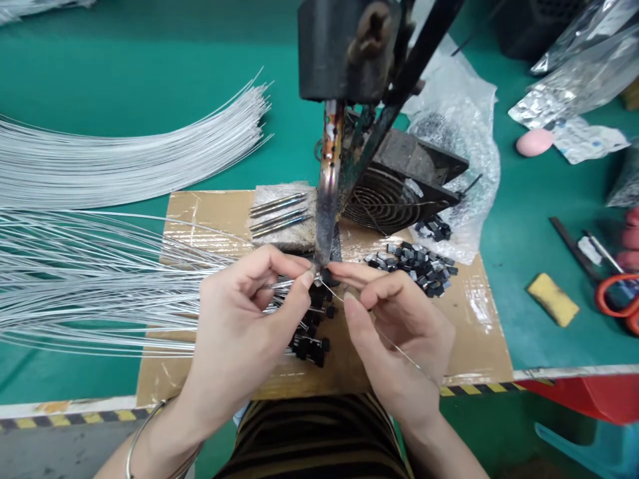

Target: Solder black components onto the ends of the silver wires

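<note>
My left hand (249, 319) pinches a thin white wire and a small black part right at the tip of a mounted soldering iron (327, 199). My right hand (394, 326) pinches a fine strand of solder wire (394, 346) and holds its end at the same tip. Both hands meet just under the iron, above a taped cardboard pad (200, 219). A row of finished black parts (312, 332) on wire ends lies below my left fingers. Long white wires (90, 279) fan out to the left.
A loose heap of small black components (419, 263) lies right of the iron, beside a black fan (399, 186) and a plastic bag (464, 133). Spare iron tips (279, 213) rest on a sponge. A yellow sponge (552, 299) and red scissors (619, 299) lie at right.
</note>
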`<state>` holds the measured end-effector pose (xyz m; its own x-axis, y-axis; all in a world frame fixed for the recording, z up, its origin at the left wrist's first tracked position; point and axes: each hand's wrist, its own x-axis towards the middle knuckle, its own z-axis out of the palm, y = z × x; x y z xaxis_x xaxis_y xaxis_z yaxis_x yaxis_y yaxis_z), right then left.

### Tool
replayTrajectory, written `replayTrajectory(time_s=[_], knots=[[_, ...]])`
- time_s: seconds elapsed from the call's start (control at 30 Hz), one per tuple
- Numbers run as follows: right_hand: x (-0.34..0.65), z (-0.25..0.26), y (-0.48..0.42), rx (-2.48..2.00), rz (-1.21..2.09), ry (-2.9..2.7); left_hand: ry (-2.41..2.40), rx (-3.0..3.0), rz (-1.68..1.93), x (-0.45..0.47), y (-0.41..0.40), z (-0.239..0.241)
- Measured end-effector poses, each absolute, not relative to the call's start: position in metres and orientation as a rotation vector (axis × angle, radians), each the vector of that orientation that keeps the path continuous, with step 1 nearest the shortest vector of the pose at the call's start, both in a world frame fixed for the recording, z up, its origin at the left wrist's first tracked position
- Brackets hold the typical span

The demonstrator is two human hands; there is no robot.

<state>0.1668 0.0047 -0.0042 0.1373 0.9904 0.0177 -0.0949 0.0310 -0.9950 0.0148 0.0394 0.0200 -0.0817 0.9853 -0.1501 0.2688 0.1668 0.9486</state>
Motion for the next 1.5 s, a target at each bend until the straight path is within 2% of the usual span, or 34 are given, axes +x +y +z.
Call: replayTrajectory(time_s=[1.5], knots=[[0.1659,-0.0025,0.0102,-1.146,1.110,-1.050,1.526,1.272,1.039,0.0132,0.0410,0.0233]])
